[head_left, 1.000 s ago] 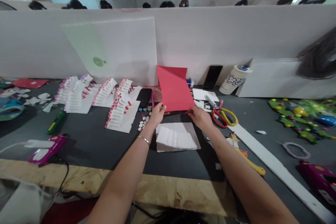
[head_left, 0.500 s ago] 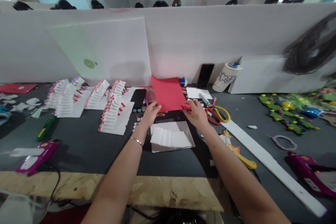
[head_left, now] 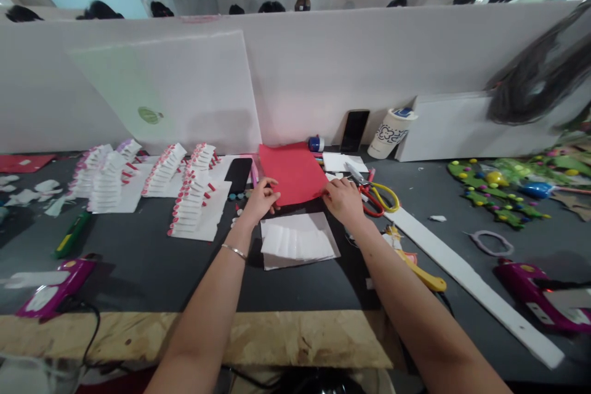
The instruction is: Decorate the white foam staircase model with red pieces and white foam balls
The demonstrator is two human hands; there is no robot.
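A red paper sheet lies almost flat on the dark table, beyond a white folded paper piece. My left hand holds the sheet's near left corner with closed fingers. My right hand grips the sheet's near right corner the same way. Both forearms reach in from the bottom edge. A thin bracelet sits on my left wrist.
Rows of white-and-red paper pieces stand at left beside a black phone. Red-and-yellow scissors, a long white strip, a cup and magenta glue guns lie around. A white partition closes the back.
The red sheet stood upright a second ago; both hands have lowered it away from me until it lies nearly flat on the table.
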